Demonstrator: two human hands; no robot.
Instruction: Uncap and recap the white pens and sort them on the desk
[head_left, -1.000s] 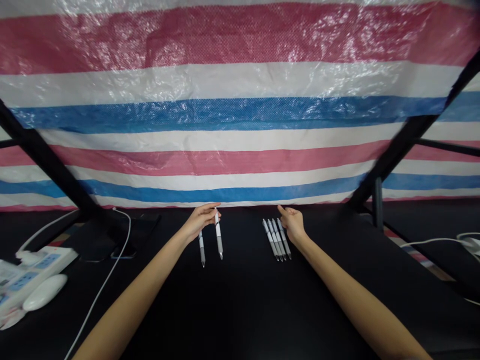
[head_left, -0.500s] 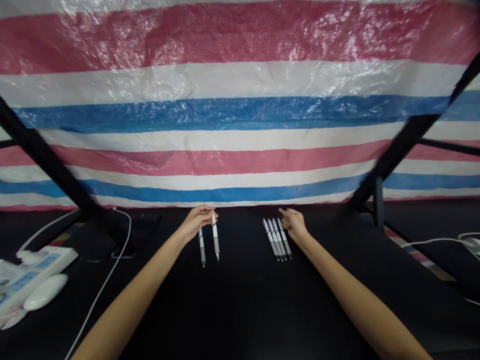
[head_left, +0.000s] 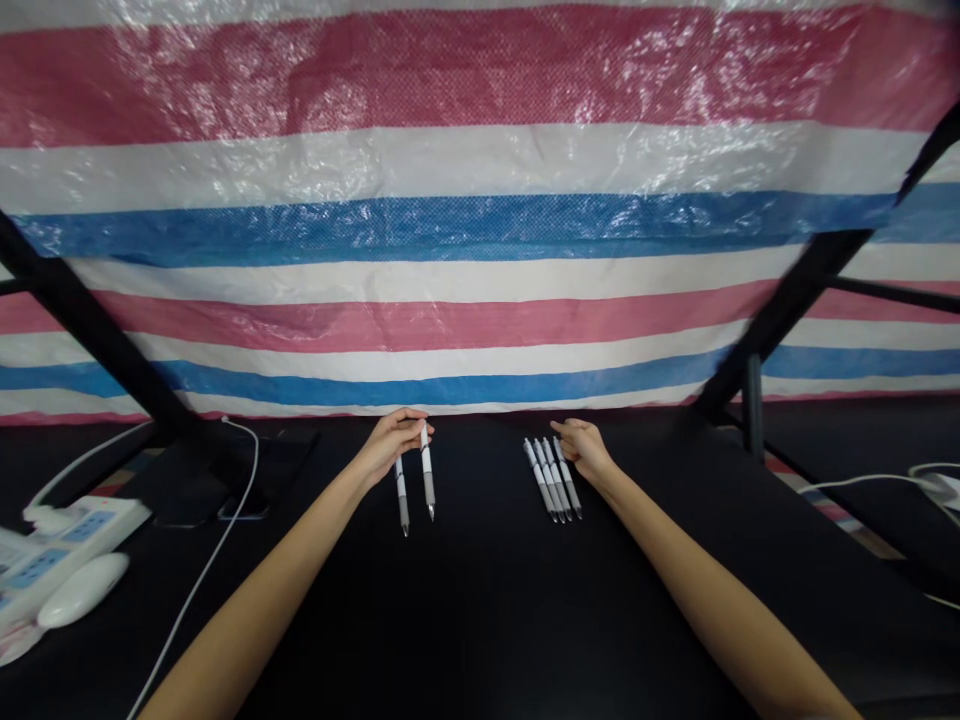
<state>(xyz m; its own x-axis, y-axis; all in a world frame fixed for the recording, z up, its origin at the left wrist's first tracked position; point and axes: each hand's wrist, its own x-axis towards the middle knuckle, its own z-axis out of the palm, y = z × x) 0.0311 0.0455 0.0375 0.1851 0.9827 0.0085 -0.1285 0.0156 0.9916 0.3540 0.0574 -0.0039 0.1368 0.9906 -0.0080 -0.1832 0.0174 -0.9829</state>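
Between the fingertips of my left hand (head_left: 394,443) is the top end of a white pen with a grey grip (head_left: 427,475), its tip pointing down towards me. A second pen of the same kind (head_left: 403,500) lies just left of it, its upper end hidden by the hand. Over on the right, several matching pens (head_left: 551,480) lie side by side in a slightly slanted row. My right hand (head_left: 586,448) is closed at the upper end of the rightmost pen, fingers curled; whether anything is pinched in them is hidden.
A white power strip (head_left: 64,540) and a white rounded device (head_left: 84,590) lie at the left, with a white cable (head_left: 217,550) running forward. Dark flat objects sit near the left black frame post (head_left: 112,340). Behind the black table (head_left: 480,610) hangs a striped plastic sheet (head_left: 480,270).
My right hand's index finger, stretched out before, has curled in beside the pens. My left hand keeps its hold on the pen. The whole view has shifted slightly.
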